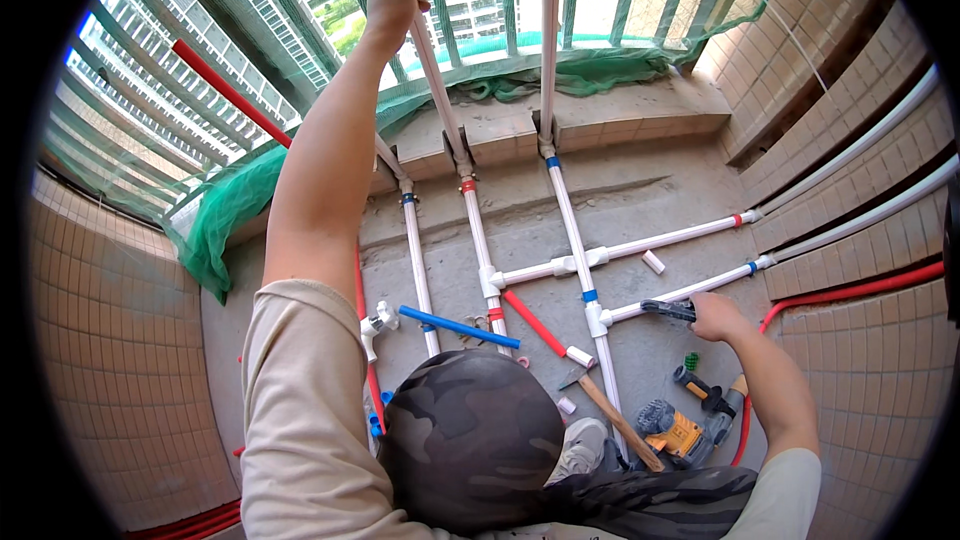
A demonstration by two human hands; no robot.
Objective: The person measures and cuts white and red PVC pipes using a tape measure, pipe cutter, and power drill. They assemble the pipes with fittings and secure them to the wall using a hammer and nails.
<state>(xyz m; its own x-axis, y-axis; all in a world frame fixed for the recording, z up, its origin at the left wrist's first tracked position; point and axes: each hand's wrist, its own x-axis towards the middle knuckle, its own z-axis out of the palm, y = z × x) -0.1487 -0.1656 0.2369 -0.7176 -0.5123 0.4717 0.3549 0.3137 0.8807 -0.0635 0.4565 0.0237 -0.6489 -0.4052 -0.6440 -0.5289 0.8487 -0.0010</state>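
Observation:
My left hand is raised at the far side, its fingers wrapped round a white upright pipe in front of the railing. That pipe bends at the low ledge and continues along the floor as a white pipe with a red band. My right hand is closed on a black hand tool, whose exact kind I cannot make out. The tool lies beside or over the white branch pipe on the right. Another white upright pipe stands to the right of my left hand.
Near my bent knee lie a hammer, a yellow-and-black power drill, a blue tube and a red tube. Green netting hangs along the railing. Tiled walls stand on both sides.

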